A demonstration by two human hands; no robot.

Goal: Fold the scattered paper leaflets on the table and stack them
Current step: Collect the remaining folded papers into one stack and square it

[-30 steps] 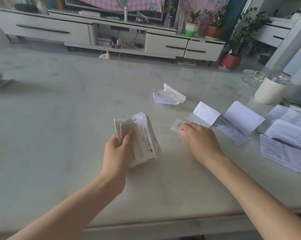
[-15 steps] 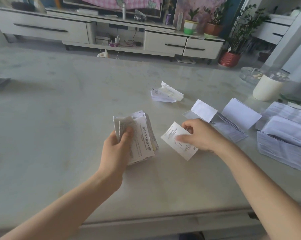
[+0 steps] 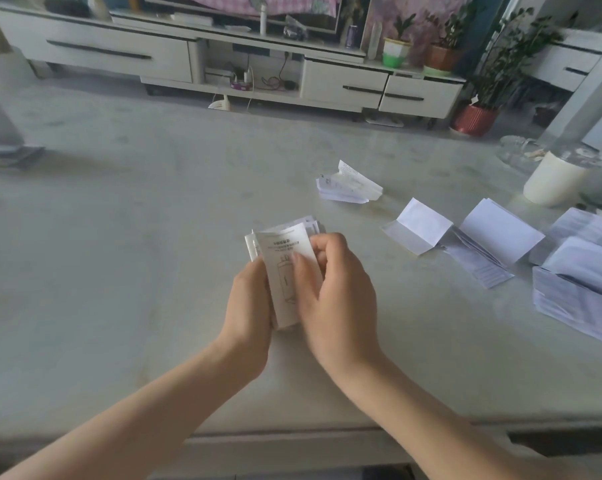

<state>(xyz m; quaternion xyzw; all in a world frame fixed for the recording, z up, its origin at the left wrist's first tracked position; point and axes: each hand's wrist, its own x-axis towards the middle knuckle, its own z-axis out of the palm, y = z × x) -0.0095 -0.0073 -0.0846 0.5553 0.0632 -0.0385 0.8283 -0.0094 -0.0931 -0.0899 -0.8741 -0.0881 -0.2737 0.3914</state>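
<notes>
1. Two hands meet over the table point(image 3: 119, 271) in the head view. The left hand point(image 3: 249, 299) curls its fingers round the stack of folded leaflets point(image 3: 308, 225) from the left. The right hand point(image 3: 334, 292) grips the same stack at its right edge, with the thumb lying on the top leaflet point(image 3: 285, 251).
2. My judgement of the risk: the top leaflet sits a little askew, so a loosened grip while squaring could let the thin sheets slide out and fan open.
3. Other leaflets lie well apart to the right: a crumpled one point(image 3: 349, 185), a half-open one point(image 3: 419, 225) and a loose pile point(image 3: 583, 271).
4. Containers: the white lidded cup point(image 3: 552, 181) hides its content. The glass dish point(image 3: 521, 154) behind it holds something pale, too small to tell.
</notes>
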